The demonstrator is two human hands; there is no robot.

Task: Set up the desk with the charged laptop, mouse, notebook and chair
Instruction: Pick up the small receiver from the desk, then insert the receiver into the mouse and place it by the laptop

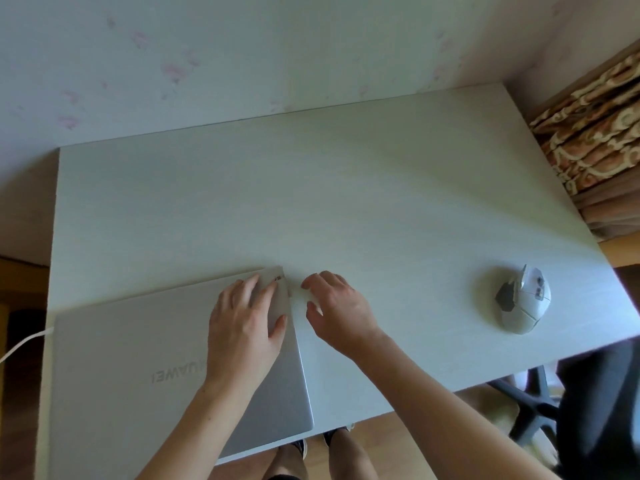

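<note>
Fingers flat on closed laptop | mouse apart, maybe unlit

The closed laptop was positioned on the desk at its near left. The mouse was located on the desk at the right, well apart. The chair was situated beyond the desk's near right corner.

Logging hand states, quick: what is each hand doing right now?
Left hand: open, flat on the closed laptop lid, holding nothing.
Right hand: open, fingers curled on the desk beside the laptop, holding nothing.
</note>
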